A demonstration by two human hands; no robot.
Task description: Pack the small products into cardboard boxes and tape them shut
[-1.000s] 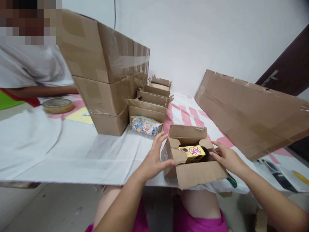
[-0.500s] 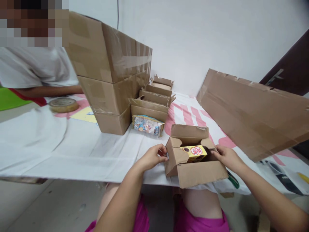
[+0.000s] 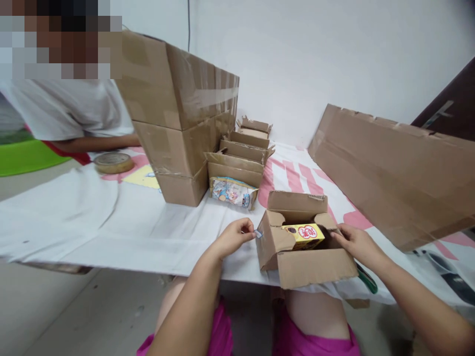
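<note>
In front of me an open cardboard box (image 3: 267, 244) stands near the table's front edge, its flaps spread. A yellow snack carton (image 3: 304, 236) with red lettering lies inside it. My left hand (image 3: 235, 237) is just left of the box, thumb and fingers pinched on a small pale sticker-like piece (image 3: 258, 233) beside the box's side wall. Whether that piece still touches the wall I cannot tell. My right hand (image 3: 358, 243) grips the box's right edge between thumb and fingers. Beyond the box, a blue-and-white snack bag (image 3: 233, 193) leans against other open boxes.
A tall stack of taped cardboard boxes (image 3: 158, 146) stands left of centre, with several open boxes (image 3: 237, 170) beside it. A tape roll (image 3: 113, 162) lies near another person's arm (image 3: 100, 143). A large cardboard sheet (image 3: 389, 173) stands at right. A green-handled item (image 3: 367, 278) lies by the box.
My left hand has drawn slightly away from the box's side, and the pale piece in its fingertips shows more clearly. My right hand stays at the box's edge. The view has shifted a little left.
</note>
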